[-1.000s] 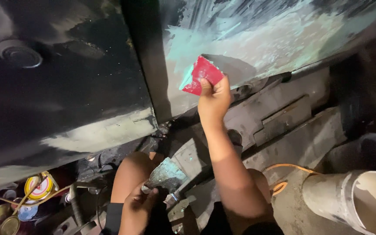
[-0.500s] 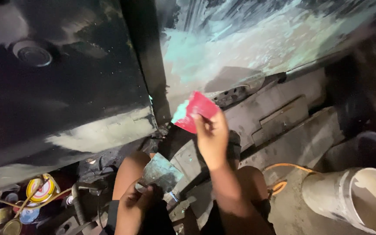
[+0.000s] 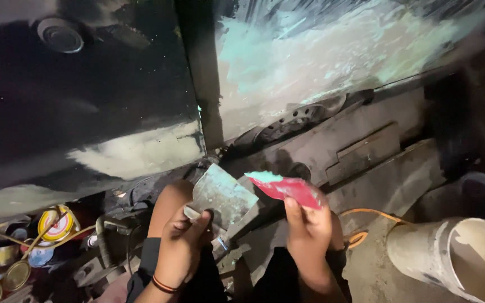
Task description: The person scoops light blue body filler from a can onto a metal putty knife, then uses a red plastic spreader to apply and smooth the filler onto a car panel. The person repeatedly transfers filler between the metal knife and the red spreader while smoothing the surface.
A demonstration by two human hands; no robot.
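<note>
Two hands with a red scraper and a metal board

The right hand [image 3: 310, 227] pinches a red scraper [image 3: 287, 188] with pale green paste on its edge. The left hand [image 3: 183, 247] grips a flat metal board [image 3: 223, 196] just beside it, below the dark car panel [image 3: 321, 62].

The scene is viewed from a single head-worn camera, aimed steeply downward and close over the knees, toward a car panel [image 3: 113, 112] ahead.

Down at my lower left sit round tins: 1 with a yellow-and-red label [image 3: 55, 224], 2 with gold lids [image 3: 15, 275].
</note>
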